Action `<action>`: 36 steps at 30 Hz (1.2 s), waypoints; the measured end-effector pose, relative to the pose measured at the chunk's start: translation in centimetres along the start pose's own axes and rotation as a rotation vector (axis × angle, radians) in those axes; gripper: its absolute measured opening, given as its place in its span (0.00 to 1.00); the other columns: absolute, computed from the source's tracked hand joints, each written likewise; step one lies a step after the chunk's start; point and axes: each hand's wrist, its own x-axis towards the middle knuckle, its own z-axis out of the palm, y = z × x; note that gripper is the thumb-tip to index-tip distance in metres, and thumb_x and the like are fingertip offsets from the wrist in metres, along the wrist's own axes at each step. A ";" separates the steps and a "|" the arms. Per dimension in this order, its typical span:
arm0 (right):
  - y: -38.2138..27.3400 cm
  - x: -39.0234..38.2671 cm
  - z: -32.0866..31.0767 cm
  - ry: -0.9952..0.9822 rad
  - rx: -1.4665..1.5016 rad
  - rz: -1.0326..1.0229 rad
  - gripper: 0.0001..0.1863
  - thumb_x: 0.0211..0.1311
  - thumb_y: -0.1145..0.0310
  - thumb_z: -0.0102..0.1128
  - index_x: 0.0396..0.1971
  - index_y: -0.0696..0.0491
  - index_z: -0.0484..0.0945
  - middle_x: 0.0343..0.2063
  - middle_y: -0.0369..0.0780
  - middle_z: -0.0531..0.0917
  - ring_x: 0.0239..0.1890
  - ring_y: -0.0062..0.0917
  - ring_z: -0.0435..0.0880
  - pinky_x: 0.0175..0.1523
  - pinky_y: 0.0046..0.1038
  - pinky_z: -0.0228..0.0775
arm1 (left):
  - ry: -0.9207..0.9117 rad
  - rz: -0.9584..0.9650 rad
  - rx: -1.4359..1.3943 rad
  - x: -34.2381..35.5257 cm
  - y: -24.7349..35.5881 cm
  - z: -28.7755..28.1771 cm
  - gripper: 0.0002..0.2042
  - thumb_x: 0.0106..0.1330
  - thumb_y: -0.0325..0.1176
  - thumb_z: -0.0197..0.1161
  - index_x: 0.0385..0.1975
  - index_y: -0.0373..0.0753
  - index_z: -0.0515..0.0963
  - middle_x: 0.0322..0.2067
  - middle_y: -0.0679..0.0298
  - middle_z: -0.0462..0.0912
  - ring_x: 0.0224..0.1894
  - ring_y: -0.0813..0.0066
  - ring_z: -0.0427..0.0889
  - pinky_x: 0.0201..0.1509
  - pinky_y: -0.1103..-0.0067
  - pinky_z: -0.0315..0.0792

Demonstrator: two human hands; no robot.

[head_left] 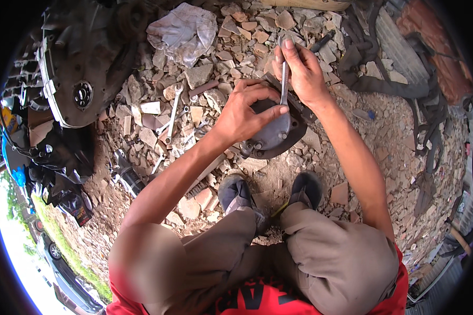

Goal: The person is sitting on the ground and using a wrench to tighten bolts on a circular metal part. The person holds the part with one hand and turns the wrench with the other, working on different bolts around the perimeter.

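My right hand (302, 71) is closed around the upper end of a steel wrench (284, 84), which points down to a bolt area on a dark metal housing with a rounded cover (270, 131) on the rubble. My left hand (247, 113) grips the housing from the left, fingers curled over its top and thumb at the wrench's lower end. That lower end is partly hidden by the thumb. Several bolt heads show on the cover.
Several wrenches (173, 113) lie left on broken stones, near a dark cylindrical part (129, 173). A large engine casing (79, 68) and black bags (63, 157) sit farther left. A white rag (181, 31) lies above; black straps or hoses (383, 79) and rusty sheet (431, 47) lie right.
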 end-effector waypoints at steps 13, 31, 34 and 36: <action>-1.2 -9.9 -3.5 0.449 0.092 0.095 0.18 0.78 0.55 0.51 0.39 0.56 0.77 0.24 0.33 0.76 0.23 0.13 0.73 0.24 0.16 0.58 | 0.022 -0.091 0.017 0.0 0.1 0.0 0.18 0.63 0.47 0.71 0.44 0.40 0.84 0.52 0.53 0.81 0.64 0.57 0.71 0.65 0.64 0.69; 0.1 -20.3 -1.5 0.424 0.089 0.337 0.06 0.71 0.72 0.60 0.41 0.53 0.73 0.34 0.42 0.85 0.26 0.13 0.76 0.29 0.15 0.64 | 0.057 -0.139 -0.047 0.4 0.2 0.5 0.19 0.58 0.48 0.75 0.38 0.37 0.85 0.48 0.52 0.82 0.58 0.59 0.76 0.60 0.66 0.73; -0.4 -19.1 -2.4 0.457 0.093 0.337 0.05 0.70 0.71 0.61 0.40 0.53 0.74 0.32 0.40 0.84 0.25 0.13 0.76 0.27 0.15 0.63 | 0.066 -0.144 -0.039 0.6 0.7 0.5 0.19 0.58 0.48 0.75 0.38 0.38 0.85 0.48 0.52 0.82 0.57 0.59 0.77 0.59 0.65 0.74; -0.6 -16.9 -3.8 0.495 0.131 0.352 0.06 0.70 0.69 0.62 0.39 0.53 0.74 0.30 0.38 0.83 0.25 0.13 0.75 0.27 0.15 0.61 | 0.077 -0.173 -0.018 0.7 1.0 0.7 0.18 0.58 0.48 0.75 0.38 0.39 0.86 0.47 0.52 0.82 0.57 0.59 0.77 0.59 0.66 0.74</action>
